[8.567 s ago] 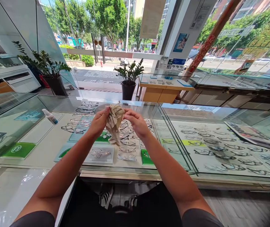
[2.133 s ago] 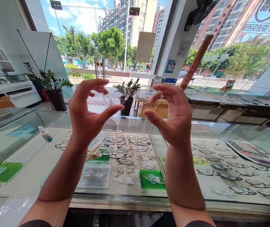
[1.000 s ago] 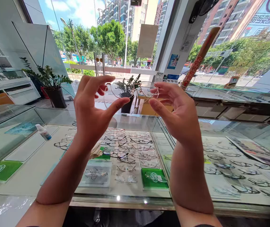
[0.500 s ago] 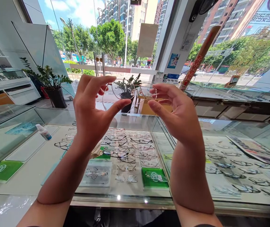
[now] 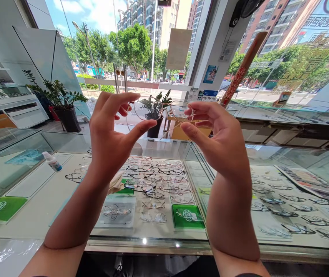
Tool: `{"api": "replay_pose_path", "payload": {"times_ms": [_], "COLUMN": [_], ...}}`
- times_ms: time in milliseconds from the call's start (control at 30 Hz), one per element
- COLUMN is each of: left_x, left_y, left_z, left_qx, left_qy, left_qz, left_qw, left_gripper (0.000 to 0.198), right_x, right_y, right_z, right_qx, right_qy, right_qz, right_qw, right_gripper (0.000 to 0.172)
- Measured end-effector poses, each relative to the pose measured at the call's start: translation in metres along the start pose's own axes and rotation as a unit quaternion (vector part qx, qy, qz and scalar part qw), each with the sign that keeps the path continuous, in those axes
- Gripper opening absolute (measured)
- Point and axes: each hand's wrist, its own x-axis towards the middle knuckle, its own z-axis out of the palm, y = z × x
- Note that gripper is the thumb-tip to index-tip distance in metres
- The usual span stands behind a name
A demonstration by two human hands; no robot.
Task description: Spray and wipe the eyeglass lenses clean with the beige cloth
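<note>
A thin, round, metal-rimmed pair of eyeglasses (image 5: 162, 112) is held up at chest height above the counter, with its clear lenses toward the window. My left hand (image 5: 109, 129) pinches the left side of the frame, index finger above and thumb below. At the other end, the fingers and thumb of my right hand (image 5: 218, 132) close around the right rim. One temple arm curves down near the left fingers; the rest is hard to make out. Beneath both hands, several rows of eyeglasses (image 5: 141, 169) lie in the glass display case (image 5: 178, 234).
A spray bottle (image 5: 52, 161) stands on the glass at left. Green square pads (image 5: 188, 216) lie among the frames. More eyeglasses (image 5: 294, 229) and a magazine (image 5: 311, 181) are at right. Potted plants (image 5: 66, 111) stand beyond the counter, before tall windows.
My right hand has shifted slightly to the right, and the eyeglasses have turned a little. My left hand keeps nearly the same pose, its thumb slightly farther left.
</note>
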Motion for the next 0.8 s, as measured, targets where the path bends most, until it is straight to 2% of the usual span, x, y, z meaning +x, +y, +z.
{"api": "replay_pose_path", "payload": {"times_ms": [433, 800], "left_x": [-0.0008, 0.0000], "left_y": [0.0026, 0.0079], "left_z": [-0.0020, -0.0024], "left_qx": [-0.003, 0.002], "left_qy": [-0.021, -0.019], "left_qz": [-0.006, -0.017], "left_qw": [1.000, 1.000], "left_gripper": [0.052, 0.056], "right_x": [-0.0008, -0.0005], "right_y": [-0.0014, -0.0042], "right_z": [-0.0021, -0.0031], "right_qx": [-0.017, -0.031], "right_qy": [-0.006, -0.012], "right_qz": [0.004, 0.005], "right_qw": [1.000, 0.999], "right_gripper": [0.040, 0.038]}}
